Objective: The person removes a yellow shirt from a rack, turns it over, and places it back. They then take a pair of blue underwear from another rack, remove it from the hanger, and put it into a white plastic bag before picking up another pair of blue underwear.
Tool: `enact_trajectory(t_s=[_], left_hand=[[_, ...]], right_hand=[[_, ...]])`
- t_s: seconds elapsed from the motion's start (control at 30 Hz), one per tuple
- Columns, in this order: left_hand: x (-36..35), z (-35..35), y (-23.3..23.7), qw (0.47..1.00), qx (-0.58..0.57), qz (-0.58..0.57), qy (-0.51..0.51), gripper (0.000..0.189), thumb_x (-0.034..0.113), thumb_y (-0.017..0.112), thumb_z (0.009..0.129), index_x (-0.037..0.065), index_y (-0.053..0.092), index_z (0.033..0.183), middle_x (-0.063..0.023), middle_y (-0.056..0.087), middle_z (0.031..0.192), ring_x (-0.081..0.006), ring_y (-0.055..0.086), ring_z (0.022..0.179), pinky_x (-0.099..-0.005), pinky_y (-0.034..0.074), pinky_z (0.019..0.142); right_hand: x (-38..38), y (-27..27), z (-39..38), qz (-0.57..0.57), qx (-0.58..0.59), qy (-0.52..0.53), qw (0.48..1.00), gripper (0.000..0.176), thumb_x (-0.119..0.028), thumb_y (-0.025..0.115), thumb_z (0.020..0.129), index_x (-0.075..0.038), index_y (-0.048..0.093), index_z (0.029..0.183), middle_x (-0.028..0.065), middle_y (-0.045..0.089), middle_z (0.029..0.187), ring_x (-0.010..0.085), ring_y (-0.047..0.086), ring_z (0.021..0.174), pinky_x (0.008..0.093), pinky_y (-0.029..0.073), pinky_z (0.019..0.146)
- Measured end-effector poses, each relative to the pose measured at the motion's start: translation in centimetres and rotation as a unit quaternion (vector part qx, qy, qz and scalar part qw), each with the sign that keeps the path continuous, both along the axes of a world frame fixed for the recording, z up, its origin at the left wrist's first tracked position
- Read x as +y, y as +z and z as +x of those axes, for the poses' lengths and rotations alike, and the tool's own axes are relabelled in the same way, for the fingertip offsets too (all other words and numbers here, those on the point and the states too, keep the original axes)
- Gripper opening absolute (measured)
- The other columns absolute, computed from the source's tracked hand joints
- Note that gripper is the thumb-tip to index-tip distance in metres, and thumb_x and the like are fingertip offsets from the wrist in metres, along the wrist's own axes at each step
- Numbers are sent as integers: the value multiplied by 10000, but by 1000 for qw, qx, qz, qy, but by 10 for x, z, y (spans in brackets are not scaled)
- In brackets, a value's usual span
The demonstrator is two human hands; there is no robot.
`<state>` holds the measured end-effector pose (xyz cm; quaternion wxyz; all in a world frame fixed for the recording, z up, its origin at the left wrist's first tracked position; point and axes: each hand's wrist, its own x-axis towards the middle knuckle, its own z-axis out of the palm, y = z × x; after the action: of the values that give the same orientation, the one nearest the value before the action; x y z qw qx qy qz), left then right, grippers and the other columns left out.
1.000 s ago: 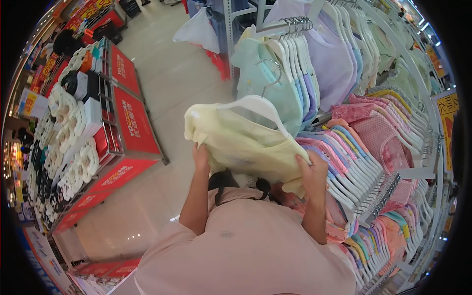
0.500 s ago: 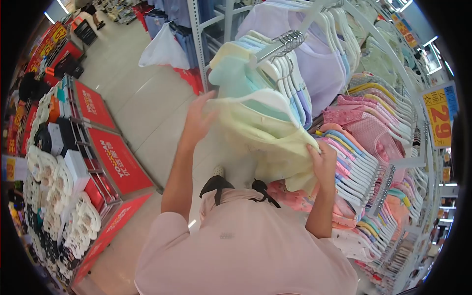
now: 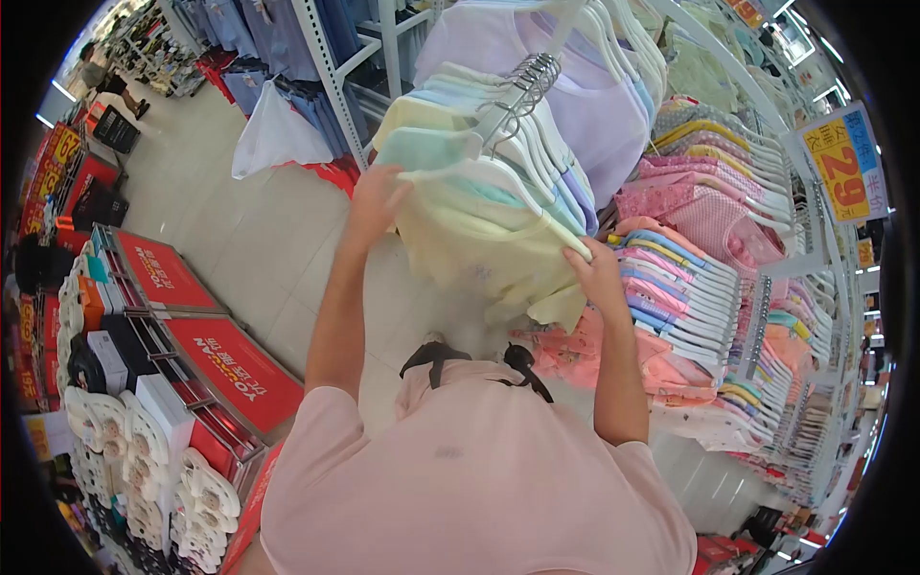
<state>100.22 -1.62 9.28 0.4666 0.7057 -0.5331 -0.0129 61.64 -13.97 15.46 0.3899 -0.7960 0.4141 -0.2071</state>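
Observation:
A pale yellow garment hangs on a white hanger at the front of a rack arm. My left hand is at the left end of that hanger, blurred, and whether its fingers grip anything is unclear. My right hand is closed on the right end of the hanger, at the garment's shoulder. Close behind hang a mint green garment and several pastel ones on white hangers. A metal rack arm carries their hooks.
Pink garments and striped ones hang at the right, below a price sign. A shoe display with red panels stands at the left. A white bag hangs near blue clothes. A person stands far back.
The view has shifted, and the rack now appears further left. Both hands and the yellow garment have moved left in the view, and the hanger's right end is more exposed.

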Motion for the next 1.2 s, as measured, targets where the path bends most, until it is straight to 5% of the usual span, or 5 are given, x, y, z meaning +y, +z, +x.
enact_trajectory(t_s=[0.2,0.4,0.6,0.9,1.2], left_hand=[[-1,43,-25,966,210,124,-82,323,172,668,906,1,633,1177,-164,688,1063,-232,659,960,-345,496,839],[-16,56,-12,991,129,23,-41,169,132,566,957,-5,640,1023,-107,658,858,-155,608,792,-316,475,720],[-44,77,-33,988,152,-13,-6,207,170,601,951,8,641,1073,-180,662,915,-272,645,845,-327,488,773],[-23,76,-29,926,336,144,-88,304,153,681,885,-22,668,1133,-60,712,1000,-120,636,903,-308,497,804],[-20,113,-65,972,106,200,67,232,128,638,907,-27,692,1070,-96,719,969,-205,667,854,-326,514,797]], right_hand=[[-3,-22,-18,79,-56,6,995,298,-191,680,894,69,667,1039,68,680,816,125,572,720,313,463,667],[0,-21,-9,122,-37,-13,992,289,-218,681,899,61,684,977,20,626,768,90,527,721,294,448,655],[11,-57,17,75,-83,-43,993,292,-217,690,895,56,695,999,47,665,787,121,569,717,312,474,679],[12,-128,-37,130,-16,-131,983,239,-142,654,908,80,698,986,85,709,839,134,626,768,334,503,710],[20,-130,-30,-46,44,-300,952,242,-160,605,891,48,679,990,180,661,766,256,640,717,374,502,725]])
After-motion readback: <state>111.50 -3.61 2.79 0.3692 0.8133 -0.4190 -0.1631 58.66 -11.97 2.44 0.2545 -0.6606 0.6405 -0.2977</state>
